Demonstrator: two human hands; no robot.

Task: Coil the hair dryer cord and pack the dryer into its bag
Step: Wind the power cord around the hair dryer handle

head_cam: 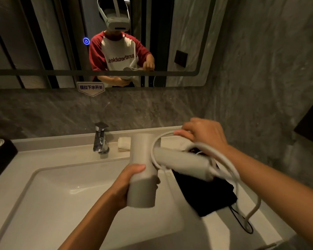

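My left hand (126, 184) grips the barrel of the grey-white hair dryer (143, 170), held above the sink's right side. The dryer's handle (182, 163) sticks out to the right. My right hand (204, 134) holds the white cord (229, 166) above the handle; one loop arcs around the handle's base, and the rest hangs in a long loop down to the counter on the right. The black bag (206, 193) lies flat on the counter under the handle, its thin drawstring (242, 222) trailing toward the front.
A white basin (61, 186) fills the counter's left and middle, with a chrome faucet (101, 139) behind it. A folded white cloth (124, 144) lies by the back edge. A dark box (0, 156) stands far left. A mirror (43, 42) hangs above; a grey wall closes the right.
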